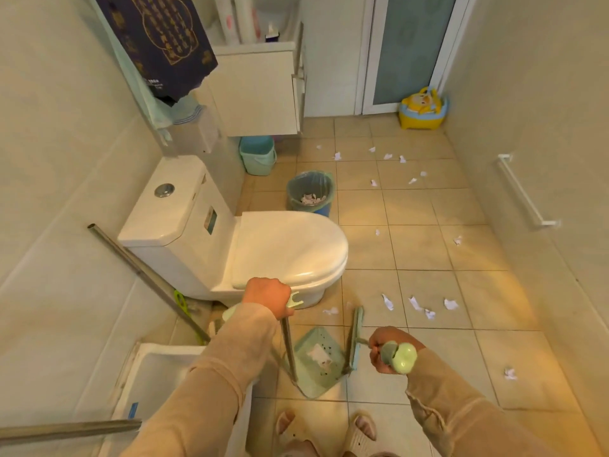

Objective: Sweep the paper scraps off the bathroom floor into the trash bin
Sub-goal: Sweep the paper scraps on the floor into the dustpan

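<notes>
My left hand (pixel 268 296) grips the top of a long-handled green dustpan (pixel 318 361) that rests on the floor in front of my feet with a paper scrap in it. My right hand (pixel 387 351) is closed on the green handle of a broom (pixel 356 338), whose head stands against the pan's right edge. Several white paper scraps (pixel 415 303) lie on the beige tiles just right of the broom, more (pixel 387 156) are scattered farther back. The trash bin (pixel 309 192), lined with a green bag and holding scraps, stands beyond the toilet.
A white toilet (pixel 263 245) with its lid down fills the left centre. A green bucket (pixel 257 156) sits under the wall cabinet. A yellow child's potty (pixel 423 108) stands by the glass door. Metal poles (pixel 145 278) lean at the left, beside a white tub (pixel 158 374).
</notes>
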`<control>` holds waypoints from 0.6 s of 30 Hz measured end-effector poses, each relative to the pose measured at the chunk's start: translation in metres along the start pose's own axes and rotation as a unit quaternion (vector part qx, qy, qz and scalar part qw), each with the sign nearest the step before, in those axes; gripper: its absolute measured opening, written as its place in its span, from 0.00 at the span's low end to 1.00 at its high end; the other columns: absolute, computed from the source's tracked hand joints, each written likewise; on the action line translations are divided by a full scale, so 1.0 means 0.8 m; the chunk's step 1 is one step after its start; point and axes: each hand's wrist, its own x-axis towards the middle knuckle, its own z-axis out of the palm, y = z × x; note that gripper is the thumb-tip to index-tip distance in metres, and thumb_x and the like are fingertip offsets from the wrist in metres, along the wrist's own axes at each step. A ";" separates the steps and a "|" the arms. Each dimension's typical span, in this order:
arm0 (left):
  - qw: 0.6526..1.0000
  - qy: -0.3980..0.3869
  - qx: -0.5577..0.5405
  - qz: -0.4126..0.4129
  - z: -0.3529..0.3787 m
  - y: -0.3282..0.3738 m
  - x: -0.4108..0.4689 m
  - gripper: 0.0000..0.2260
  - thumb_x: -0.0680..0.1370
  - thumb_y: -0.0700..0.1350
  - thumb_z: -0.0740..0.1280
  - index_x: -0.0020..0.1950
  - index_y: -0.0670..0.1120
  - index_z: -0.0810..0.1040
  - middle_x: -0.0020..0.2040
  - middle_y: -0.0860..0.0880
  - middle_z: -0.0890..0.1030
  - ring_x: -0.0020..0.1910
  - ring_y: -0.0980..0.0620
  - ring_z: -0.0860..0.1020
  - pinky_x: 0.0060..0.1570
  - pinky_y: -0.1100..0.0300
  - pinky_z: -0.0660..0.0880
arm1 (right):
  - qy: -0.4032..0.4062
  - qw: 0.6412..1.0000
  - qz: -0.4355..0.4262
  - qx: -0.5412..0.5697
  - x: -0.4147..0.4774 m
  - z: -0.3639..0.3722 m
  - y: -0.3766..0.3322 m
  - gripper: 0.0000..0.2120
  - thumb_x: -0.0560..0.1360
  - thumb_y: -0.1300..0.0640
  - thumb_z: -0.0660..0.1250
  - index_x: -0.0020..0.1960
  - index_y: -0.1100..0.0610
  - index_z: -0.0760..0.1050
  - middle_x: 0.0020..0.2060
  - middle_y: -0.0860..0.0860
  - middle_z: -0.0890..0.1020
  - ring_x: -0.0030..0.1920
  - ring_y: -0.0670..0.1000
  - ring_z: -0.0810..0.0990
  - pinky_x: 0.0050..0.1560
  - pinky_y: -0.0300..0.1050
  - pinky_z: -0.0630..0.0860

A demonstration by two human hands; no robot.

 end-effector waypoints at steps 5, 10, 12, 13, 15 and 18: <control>0.995 0.017 -0.081 -0.059 0.013 0.030 -0.004 0.18 0.78 0.56 0.62 0.60 0.46 0.78 0.58 0.46 0.81 0.58 0.46 0.79 0.55 0.55 0.75 | 0.058 0.997 -0.018 -0.044 0.009 -0.017 0.021 0.17 0.78 0.69 0.51 0.31 0.59 0.62 0.26 0.55 0.70 0.29 0.51 0.66 0.27 0.38 0.64; 0.995 0.025 -0.079 -0.050 0.013 0.054 -0.008 0.14 0.79 0.52 0.60 0.59 0.47 0.78 0.58 0.46 0.82 0.58 0.47 0.79 0.53 0.57 0.75 | 0.114 0.984 -0.019 -0.136 0.032 -0.003 0.023 0.13 0.77 0.66 0.56 0.34 0.61 0.62 0.27 0.54 0.70 0.40 0.55 0.71 0.26 0.37 0.63; 0.996 0.033 -0.070 -0.041 0.008 0.058 -0.008 0.14 0.80 0.51 0.60 0.59 0.46 0.79 0.57 0.46 0.82 0.57 0.47 0.80 0.52 0.58 0.75 | 0.125 0.972 -0.021 -0.197 0.035 0.002 0.017 0.07 0.77 0.64 0.57 0.52 0.67 0.70 0.39 0.58 0.75 0.46 0.53 0.69 0.29 0.36 0.61; 0.996 0.034 -0.073 -0.039 0.007 0.057 -0.007 0.14 0.80 0.51 0.60 0.59 0.46 0.79 0.57 0.46 0.82 0.57 0.46 0.79 0.53 0.58 0.75 | 0.124 0.964 -0.023 -0.235 0.039 0.001 0.017 0.14 0.77 0.63 0.57 0.61 0.68 0.69 0.48 0.60 0.78 0.47 0.54 0.69 0.29 0.36 0.63; 0.995 0.030 -0.091 -0.039 0.004 0.050 -0.005 0.14 0.79 0.51 0.61 0.59 0.46 0.78 0.58 0.46 0.81 0.58 0.46 0.79 0.53 0.57 0.75 | 0.137 0.947 -0.024 -0.290 0.043 -0.001 0.012 0.19 0.77 0.62 0.57 0.68 0.66 0.66 0.58 0.61 0.77 0.51 0.57 0.75 0.37 0.41 0.72; 0.992 0.021 -0.116 -0.052 0.011 0.035 -0.006 0.15 0.79 0.53 0.60 0.59 0.46 0.77 0.58 0.46 0.81 0.58 0.45 0.79 0.53 0.56 0.74 | 0.140 0.928 -0.022 -0.344 0.056 -0.001 0.004 0.18 0.78 0.61 0.57 0.66 0.65 0.67 0.61 0.60 0.76 0.59 0.58 0.77 0.53 0.45 0.75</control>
